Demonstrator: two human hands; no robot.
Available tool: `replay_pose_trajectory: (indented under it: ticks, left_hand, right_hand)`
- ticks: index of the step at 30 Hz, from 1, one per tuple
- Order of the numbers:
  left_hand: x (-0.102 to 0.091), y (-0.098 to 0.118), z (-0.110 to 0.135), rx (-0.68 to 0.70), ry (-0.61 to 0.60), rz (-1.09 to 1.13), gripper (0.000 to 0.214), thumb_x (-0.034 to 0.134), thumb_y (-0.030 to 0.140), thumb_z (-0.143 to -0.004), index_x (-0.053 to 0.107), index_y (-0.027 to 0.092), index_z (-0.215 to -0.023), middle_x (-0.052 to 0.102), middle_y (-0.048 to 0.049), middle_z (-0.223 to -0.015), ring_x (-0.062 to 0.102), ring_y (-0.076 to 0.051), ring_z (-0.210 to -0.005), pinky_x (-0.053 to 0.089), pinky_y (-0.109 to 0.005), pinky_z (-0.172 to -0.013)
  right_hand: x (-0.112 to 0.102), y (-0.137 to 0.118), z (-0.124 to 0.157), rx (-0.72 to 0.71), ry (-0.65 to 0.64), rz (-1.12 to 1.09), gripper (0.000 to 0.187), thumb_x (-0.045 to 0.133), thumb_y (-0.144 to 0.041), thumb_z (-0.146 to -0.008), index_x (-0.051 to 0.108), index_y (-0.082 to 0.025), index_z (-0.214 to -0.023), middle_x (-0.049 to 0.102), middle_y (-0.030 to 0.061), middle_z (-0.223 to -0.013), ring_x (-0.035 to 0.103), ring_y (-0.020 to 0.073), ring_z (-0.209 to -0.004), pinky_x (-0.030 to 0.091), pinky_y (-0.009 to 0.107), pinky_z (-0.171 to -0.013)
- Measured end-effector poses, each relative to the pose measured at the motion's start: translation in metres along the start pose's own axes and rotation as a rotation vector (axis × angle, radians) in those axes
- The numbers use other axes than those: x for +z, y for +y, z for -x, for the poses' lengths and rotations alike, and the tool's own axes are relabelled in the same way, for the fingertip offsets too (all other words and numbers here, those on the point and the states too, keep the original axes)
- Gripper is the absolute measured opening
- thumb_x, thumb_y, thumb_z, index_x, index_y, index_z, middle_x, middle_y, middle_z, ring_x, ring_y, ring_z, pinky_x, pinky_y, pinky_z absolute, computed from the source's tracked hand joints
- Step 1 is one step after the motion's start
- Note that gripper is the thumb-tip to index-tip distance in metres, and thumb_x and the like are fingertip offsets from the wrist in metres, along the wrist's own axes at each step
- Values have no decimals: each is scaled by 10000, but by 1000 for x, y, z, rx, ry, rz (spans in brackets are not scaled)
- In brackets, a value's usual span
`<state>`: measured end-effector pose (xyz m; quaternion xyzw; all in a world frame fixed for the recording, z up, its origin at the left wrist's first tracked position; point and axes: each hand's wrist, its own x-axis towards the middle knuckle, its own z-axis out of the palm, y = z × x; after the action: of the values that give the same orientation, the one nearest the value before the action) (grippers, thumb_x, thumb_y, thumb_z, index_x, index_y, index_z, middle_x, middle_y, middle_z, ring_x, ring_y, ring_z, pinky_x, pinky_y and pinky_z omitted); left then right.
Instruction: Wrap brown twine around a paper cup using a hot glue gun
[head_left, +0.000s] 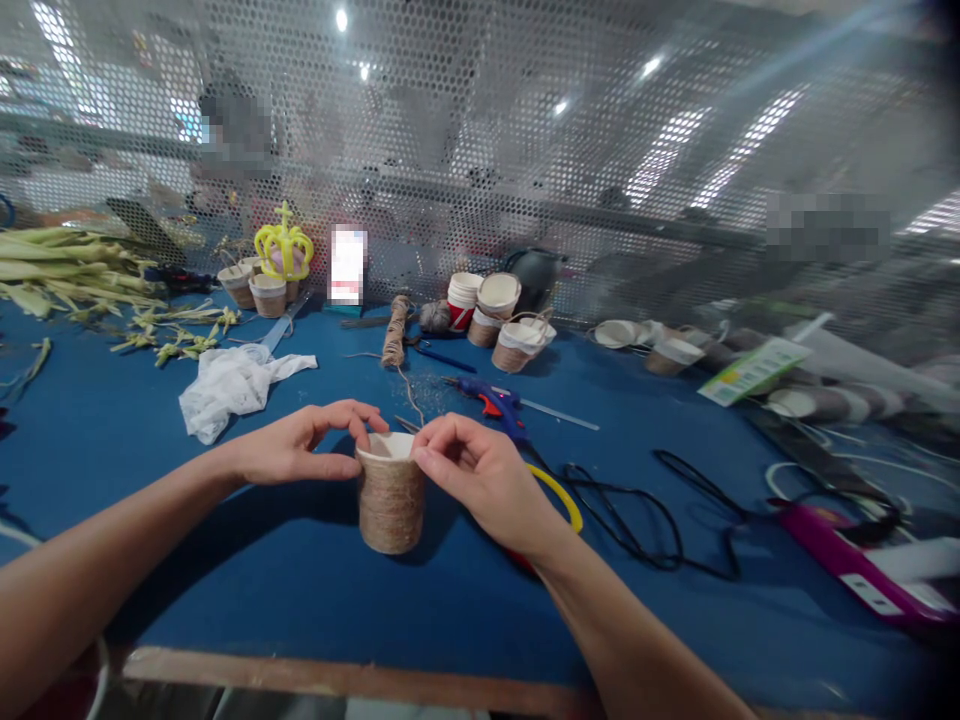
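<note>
A paper cup (391, 505) wrapped in brown twine stands upright on the blue table, its white inside showing at the top. My left hand (315, 447) grips the cup's left rim, thumb outside and fingers bent over the edge. At the right rim, my right hand (476, 470) is closed in a pinch on the twine (410, 392), which trails back to a wound twine bundle (394, 332). The exact pinch point is partly hidden by the fingers. Behind the right hand lies a blue glue gun (491, 398) with a glue stick in it.
A crumpled white cloth (232, 388) lies left, near pale dried husks (67, 265). Several wrapped cups (517, 343) stand at the back. A black cable (630, 495) loops rightward towards a purple power strip (855, 560). Yellow-handled scissors (562, 492) lie partly under my right wrist.
</note>
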<state>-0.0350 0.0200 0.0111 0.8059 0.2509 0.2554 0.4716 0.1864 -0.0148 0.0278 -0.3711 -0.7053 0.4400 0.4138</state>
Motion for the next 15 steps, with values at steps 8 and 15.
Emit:
replay_pose_trajectory:
  ticks: [8,15]
  left_hand:
    - [25,15,-6,64,223,-164,154,632,260,-749,525,160,-795,542,-121,-1156,375,-249,-1236,301,-410,-1018]
    - [29,15,-6,39,228,-108,124,575,228,-795,521,155,-710,560,-105,-1137,417,-223,-1208,322,-381,-1002]
  right_hand:
    - [3,1,0,-17,13,59,152,541,-226,-783,473,-187,-652,556,10,-724,501,118,-667,422,254,-621]
    - [3,1,0,-29,-2,81,155,543,-233,-793,490,-182,-657,576,16,-737,516,120,-677,429,253,-634]
